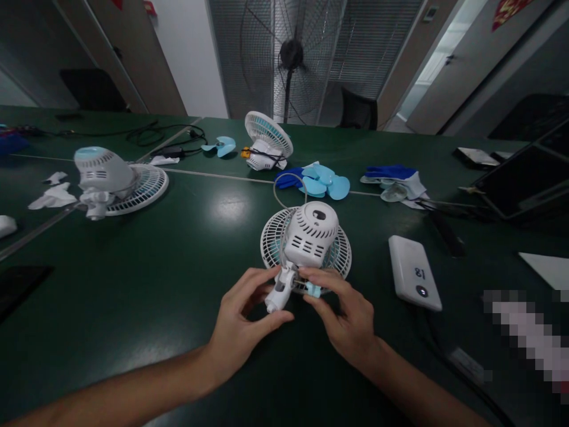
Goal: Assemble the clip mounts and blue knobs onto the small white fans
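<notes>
A small white fan (313,234) lies grille-down on the green table in front of me, its neck pointing towards me. My left hand (242,314) curls round the white neck (280,290) from the left, fingers at its upper part and thumb near its lower end. From the other side, my right hand (349,311) pinches a light-blue knob (313,289) between thumb and fingers. The knob sits on a thin metal screw that reaches the neck joint. Whether the screw's tip is inside the joint is hard to see.
Around the green table (200,255) are a second fan (106,178) at left, a third fan (267,142) at the back, light-blue fan blades (326,181), blue-and-white gloves (395,178) and a white power bank (413,273) with a cable at right.
</notes>
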